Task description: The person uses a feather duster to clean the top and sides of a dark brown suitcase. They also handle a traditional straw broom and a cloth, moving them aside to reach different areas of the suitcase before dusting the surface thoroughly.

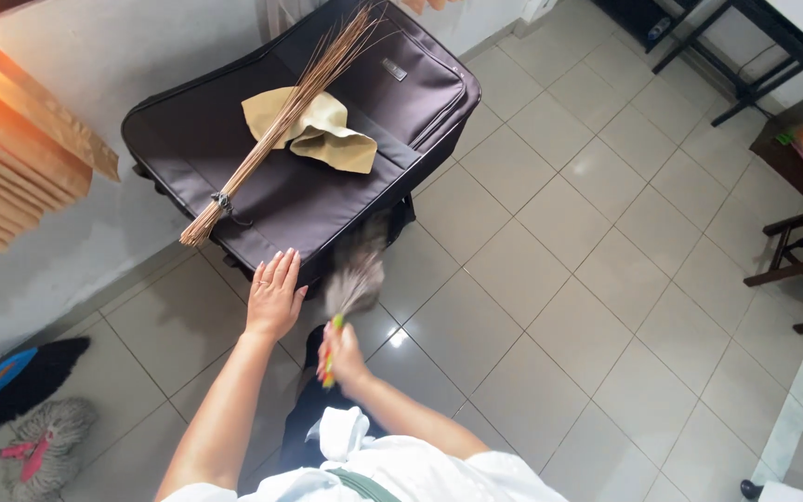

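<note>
Suitcase (327,139) on tiled floor (587,279), topped by stick broom (281,121) and tan cloth (322,130).
Left hand (273,296) is laid flat, fingers spread, on its edge; feather duster (353,284) is gripped by right hand (338,355).

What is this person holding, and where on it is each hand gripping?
The right hand holds a feather duster by its coloured handle end. The left hand holds nothing; it rests flat on the edge of the dark suitcase.
</note>
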